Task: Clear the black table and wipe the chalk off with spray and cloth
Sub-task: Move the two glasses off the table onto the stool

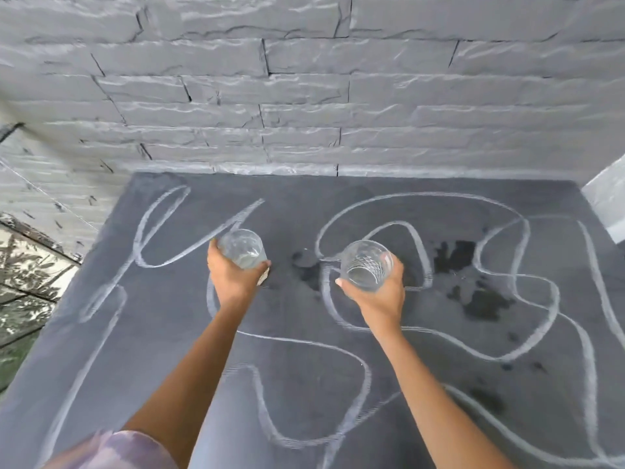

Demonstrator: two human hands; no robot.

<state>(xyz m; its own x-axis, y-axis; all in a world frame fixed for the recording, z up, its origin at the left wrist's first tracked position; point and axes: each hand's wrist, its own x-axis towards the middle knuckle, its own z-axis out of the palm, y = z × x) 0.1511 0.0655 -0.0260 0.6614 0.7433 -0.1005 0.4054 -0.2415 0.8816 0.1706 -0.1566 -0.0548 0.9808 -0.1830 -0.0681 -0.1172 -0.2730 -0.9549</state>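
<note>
The black table (169, 333) is covered with looping white chalk lines (338, 346). My left hand (230, 275) grips a clear drinking glass (241, 247) from the side, near the table's middle. My right hand (382, 296) grips a second clear glass (367, 265) with a cut pattern, a little to the right. Both glasses look held just above the tabletop, though I cannot tell whether they touch it. Dark wet patches (473, 292) stain the surface to the right of the right-hand glass. No spray bottle or cloth is in view.
A grey stone-brick wall (304, 96) runs along the table's far edge. A patterned tile floor (23, 286) lies beyond the left edge. A white ledge (608, 198) stands at the far right corner.
</note>
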